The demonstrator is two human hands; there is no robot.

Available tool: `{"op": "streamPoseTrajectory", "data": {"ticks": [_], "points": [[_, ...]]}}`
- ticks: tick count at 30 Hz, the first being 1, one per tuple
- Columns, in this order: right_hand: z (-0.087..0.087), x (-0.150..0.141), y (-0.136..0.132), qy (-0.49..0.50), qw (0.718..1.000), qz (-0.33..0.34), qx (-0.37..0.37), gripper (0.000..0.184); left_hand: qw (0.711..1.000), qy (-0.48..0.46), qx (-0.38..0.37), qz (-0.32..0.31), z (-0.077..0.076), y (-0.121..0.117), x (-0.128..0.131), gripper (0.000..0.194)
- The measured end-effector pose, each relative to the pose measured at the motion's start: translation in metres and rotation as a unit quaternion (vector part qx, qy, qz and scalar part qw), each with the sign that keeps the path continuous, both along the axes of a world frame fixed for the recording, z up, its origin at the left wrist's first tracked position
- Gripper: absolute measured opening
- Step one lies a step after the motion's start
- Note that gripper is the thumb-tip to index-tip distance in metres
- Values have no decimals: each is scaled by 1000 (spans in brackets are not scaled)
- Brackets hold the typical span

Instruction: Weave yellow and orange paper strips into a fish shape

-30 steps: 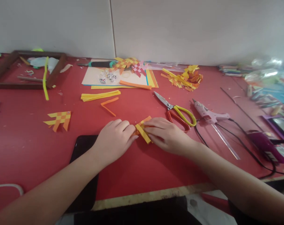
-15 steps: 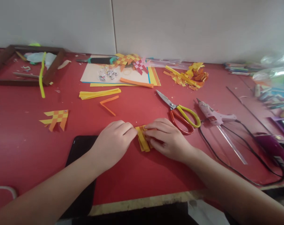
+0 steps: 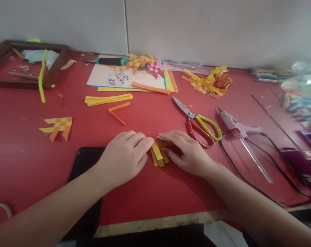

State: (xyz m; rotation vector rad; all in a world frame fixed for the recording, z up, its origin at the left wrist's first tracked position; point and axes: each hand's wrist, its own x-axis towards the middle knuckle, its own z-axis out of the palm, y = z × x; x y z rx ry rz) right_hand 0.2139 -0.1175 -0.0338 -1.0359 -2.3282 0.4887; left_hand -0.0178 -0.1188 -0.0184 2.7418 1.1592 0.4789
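Observation:
Between my two hands, near the table's front, are woven yellow and orange paper strips. My left hand pinches their upper left edge with thumb and forefinger. From the other side, the curled fingers of my right hand grip the top and right part of the strips. The loose yellow ends hang toward me, and the upper part of the weave is hidden under my fingers. To the left lies a finished-looking woven paper fish. Beyond my hands rest a bent orange strip and a bundle of yellow strips.
Scissors and a pink glue gun with its black cable lie to the right. A black phone-like slab sits under my left forearm. Paper sheets, paper scraps and a wooden frame stand along the wall.
My fingertips have drawn closer together at the top of the woven strips. More of the strips' loose lower ends shows beneath my right hand. The view has shifted slightly.

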Motion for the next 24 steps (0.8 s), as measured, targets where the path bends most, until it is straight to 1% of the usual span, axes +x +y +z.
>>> {"op": "streamPoseTrajectory", "data": {"ticks": [2,7,14,18,21,24], "points": [[1,0,1,-1,1000,1,4,34,1000,1,-3,-7,0,-1,0,25],[1,0,2,1,1000,4,2,29,1000,-12,-22,0,0,-1,0,31],[1,1,2,3,1000,-1,-11,32,998,-38,-44,2,2,-3,0,31],[1,1,1,3,1000,1,-19,37,996,-65,-65,3,2,-2,-1,38],[0,1,0,6,1000,-4,-21,36,994,-73,-76,10,1,1,-1,36],[-1,0,0,6,1000,-10,-23,34,996,-59,-60,14,-1,1,1,33]]}}
